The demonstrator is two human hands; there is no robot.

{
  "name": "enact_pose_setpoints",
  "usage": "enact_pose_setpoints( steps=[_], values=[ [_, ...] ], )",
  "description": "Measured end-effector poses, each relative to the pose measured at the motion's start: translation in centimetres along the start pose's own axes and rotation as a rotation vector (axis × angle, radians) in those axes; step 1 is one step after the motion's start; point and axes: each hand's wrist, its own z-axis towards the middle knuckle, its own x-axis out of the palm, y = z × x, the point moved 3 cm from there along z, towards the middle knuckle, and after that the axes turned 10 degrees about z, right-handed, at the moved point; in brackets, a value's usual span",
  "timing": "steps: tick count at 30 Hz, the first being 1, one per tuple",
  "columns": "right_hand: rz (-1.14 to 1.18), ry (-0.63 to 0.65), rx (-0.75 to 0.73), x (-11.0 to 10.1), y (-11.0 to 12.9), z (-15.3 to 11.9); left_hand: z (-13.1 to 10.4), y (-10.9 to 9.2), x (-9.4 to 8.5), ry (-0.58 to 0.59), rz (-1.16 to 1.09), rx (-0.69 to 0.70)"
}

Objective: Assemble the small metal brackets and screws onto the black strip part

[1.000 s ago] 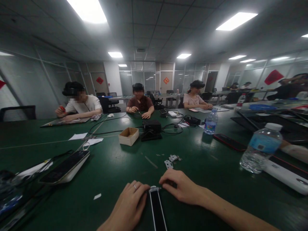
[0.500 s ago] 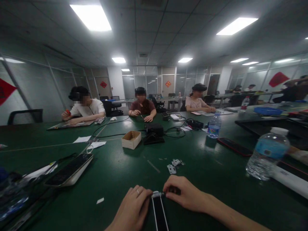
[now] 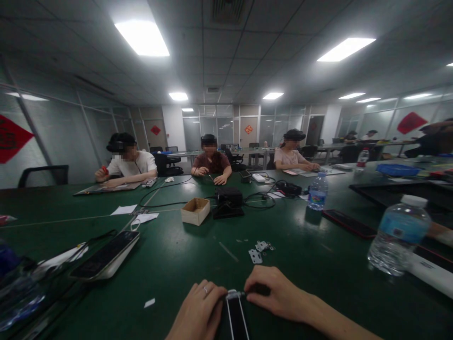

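Note:
Between my hands a long narrow dark strip with white edges [image 3: 237, 320] runs toward me and leaves the view at the bottom. A small silvery metal end piece [image 3: 232, 294] sits across its far end. My left hand [image 3: 200, 307], with a ring on one finger, is closed, thumb and forefinger at the left side of that end piece. On the other side my right hand [image 3: 271, 289] pinches the end piece's right end, its fingers curled. The fingertips hide the exact contact. Beyond my right hand lie several flat metal plates with holes [image 3: 255, 256] and small rings.
A small wooden box [image 3: 195, 213] and a black device [image 3: 228, 200] with cables stand farther back. At right are a large water bottle [image 3: 399, 236], a smaller bottle [image 3: 317, 191] and a dark phone [image 3: 348, 223]. Another phone [image 3: 106, 252] lies left. Three people sit opposite.
The view has tilted slightly upward, so everything appears a little lower in the picture. Both hands stay at the end piece in nearly the same pose.

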Motion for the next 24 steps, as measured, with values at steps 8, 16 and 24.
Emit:
enact_pose_setpoints(
  steps=[8,16,24],
  values=[
    [0.009,-0.044,-0.164,0.5,-0.4,0.1,-0.2,0.1,0.3,-0.021,0.016,-0.015],
    [-0.006,-0.073,-0.344,0.4,-0.4,-0.1,0.1,-0.4,-0.3,0.008,0.014,-0.028],
    [0.054,-0.090,-0.250,0.5,-0.8,-0.1,0.2,-0.7,-0.6,0.057,-0.042,-0.055]
  ],
)
